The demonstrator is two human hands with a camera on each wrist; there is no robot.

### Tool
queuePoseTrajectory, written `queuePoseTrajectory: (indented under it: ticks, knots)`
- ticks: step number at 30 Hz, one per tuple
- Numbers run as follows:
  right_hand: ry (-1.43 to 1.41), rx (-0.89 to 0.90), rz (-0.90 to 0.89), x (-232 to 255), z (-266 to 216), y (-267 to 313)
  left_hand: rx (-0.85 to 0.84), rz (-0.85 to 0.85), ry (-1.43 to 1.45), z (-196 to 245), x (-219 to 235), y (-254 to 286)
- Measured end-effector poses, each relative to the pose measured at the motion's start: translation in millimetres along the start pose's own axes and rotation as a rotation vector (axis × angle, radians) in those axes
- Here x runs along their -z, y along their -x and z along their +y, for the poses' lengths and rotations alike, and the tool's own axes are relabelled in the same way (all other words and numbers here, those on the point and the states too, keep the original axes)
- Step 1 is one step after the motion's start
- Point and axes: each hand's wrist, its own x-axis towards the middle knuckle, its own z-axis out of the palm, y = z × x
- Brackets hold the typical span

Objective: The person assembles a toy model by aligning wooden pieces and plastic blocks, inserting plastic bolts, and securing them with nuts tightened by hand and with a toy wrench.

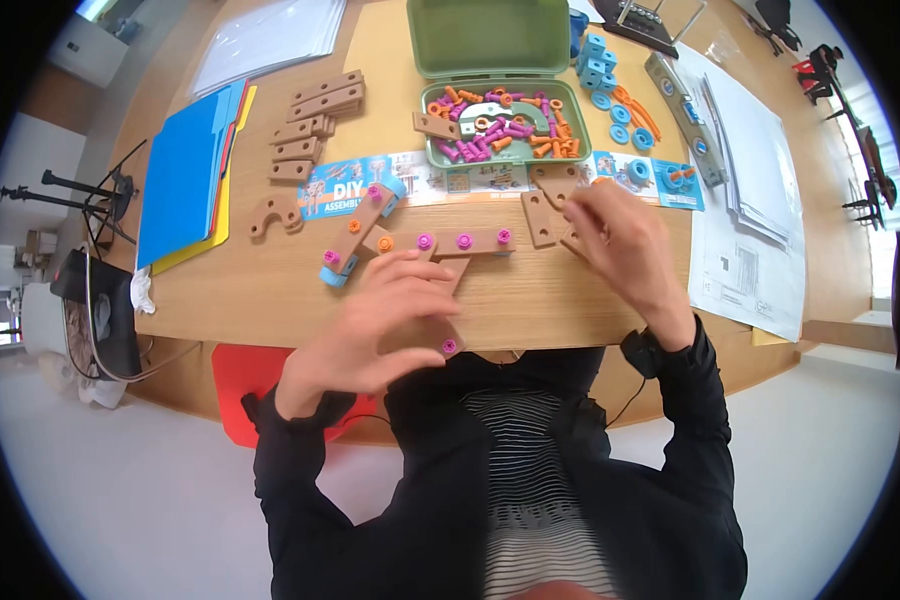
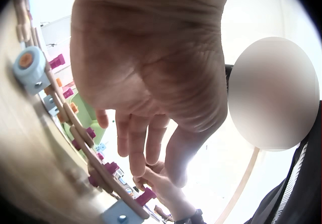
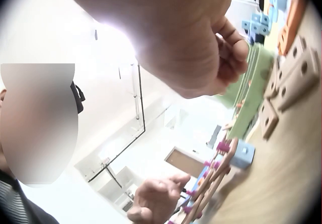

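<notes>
A toy assembly of brown perforated strips (image 1: 485, 243) lies in front of me, joined with pink bolts (image 1: 463, 241) and orange ones, with light-blue blocks (image 1: 334, 276) at the slanted piece's ends. Over its near part hovers my left hand (image 1: 375, 320), fingers spread and slightly bent, holding nothing; it covers part of the strips. My right hand (image 1: 630, 245) is above the loose brown plates (image 1: 542, 218) on the right, its fingers curled inward. An orange bit (image 1: 598, 182) shows at its fingertips in the head view; I cannot tell whether it is held.
A green box (image 1: 582, 125) stands open at the back, full of pink and orange bolts. Brown strips (image 1: 325, 100) are stacked left of it. Blue blocks (image 1: 595, 62), a level (image 1: 685, 115) and papers (image 1: 745, 210) lie right; coloured folders (image 1: 185, 180) lie left.
</notes>
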Motion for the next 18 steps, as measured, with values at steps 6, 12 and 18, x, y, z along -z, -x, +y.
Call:
queuePoseTrajectory:
  ticks: [6,12,18]
  knots:
    - [0.408,-0.263,-0.261,31,37,13,0.222,0.244,-0.048,-6,-4,-12]
    - [0.454,-0.400,-0.290,26,48,22,0.067,0.294,-0.282,-23,-23,-43]
    - [0.110,-0.239,-0.179,46,20,14,0.091,0.252,-0.289,-37,-34,-54]
